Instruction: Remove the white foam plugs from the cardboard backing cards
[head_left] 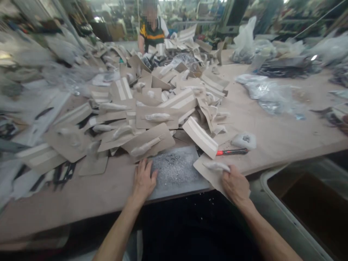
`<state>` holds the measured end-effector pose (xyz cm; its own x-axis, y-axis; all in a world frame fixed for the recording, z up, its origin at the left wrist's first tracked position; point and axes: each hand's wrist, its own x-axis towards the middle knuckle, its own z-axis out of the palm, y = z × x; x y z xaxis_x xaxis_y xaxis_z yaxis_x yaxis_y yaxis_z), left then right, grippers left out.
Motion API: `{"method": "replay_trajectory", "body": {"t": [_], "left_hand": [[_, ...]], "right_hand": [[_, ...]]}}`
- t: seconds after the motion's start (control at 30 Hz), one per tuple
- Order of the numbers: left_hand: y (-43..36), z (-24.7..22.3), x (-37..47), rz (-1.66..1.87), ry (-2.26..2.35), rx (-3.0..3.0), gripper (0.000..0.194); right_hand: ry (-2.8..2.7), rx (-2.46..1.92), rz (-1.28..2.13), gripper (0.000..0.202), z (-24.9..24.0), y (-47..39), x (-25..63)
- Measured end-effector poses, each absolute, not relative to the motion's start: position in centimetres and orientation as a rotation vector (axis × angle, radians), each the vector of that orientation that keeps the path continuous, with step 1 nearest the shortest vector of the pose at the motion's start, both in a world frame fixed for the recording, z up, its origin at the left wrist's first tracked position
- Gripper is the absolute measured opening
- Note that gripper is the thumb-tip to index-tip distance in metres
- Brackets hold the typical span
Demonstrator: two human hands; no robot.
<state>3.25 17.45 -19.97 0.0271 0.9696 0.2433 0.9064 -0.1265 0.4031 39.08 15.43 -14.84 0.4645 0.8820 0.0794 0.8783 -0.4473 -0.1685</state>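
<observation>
My right hand (236,184) is closed around a trowel (208,173) with a flat beige face and a handle wrapped in white, held over the right end of a grey board (176,177). Dark and pale crumbs are scattered on that board. Fingers apart, my left hand (144,178) rests at the board's left edge and holds nothing. Just beyond it lies another wrapped trowel (149,142). A red-and-black handled tool (232,152) lies past my right hand, partly under a beige card piece with pale stripes (200,137).
A big heap of similar trowels (160,115) covers the middle of the table (108,195). Clear plastic bags (274,96) lie at the right, beside a small white wrapped block (244,140). Below the right edge stands a bin (293,214). Across the table is a person (152,34).
</observation>
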Motion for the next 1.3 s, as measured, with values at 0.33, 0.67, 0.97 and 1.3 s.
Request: {"method": "replay_trajectory", "body": {"t": [0.33,0.67,0.97,1.3], "left_hand": [[16.1,-19.7,8.4,0.618,2.234,2.098,0.054],[13.8,-17.5,23.4,0.489,1.417,2.411,0.071],[11.8,-16.7,18.4,0.582,1.344,2.389,0.049],[13.2,-17.8,7.3,0.066,1.783,2.444,0.060]], "right_hand": [[-1.098,-2.201,0.448,0.035,-14.9,13.8,42.8],[-0.963,-2.097,0.556,0.034,-15.2,13.2,43.2],[-0.979,-2.241,0.537,0.035,-12.5,11.9,47.4],[-1.020,-2.166,0.630,0.042,-12.0,10.8,43.1]]}}
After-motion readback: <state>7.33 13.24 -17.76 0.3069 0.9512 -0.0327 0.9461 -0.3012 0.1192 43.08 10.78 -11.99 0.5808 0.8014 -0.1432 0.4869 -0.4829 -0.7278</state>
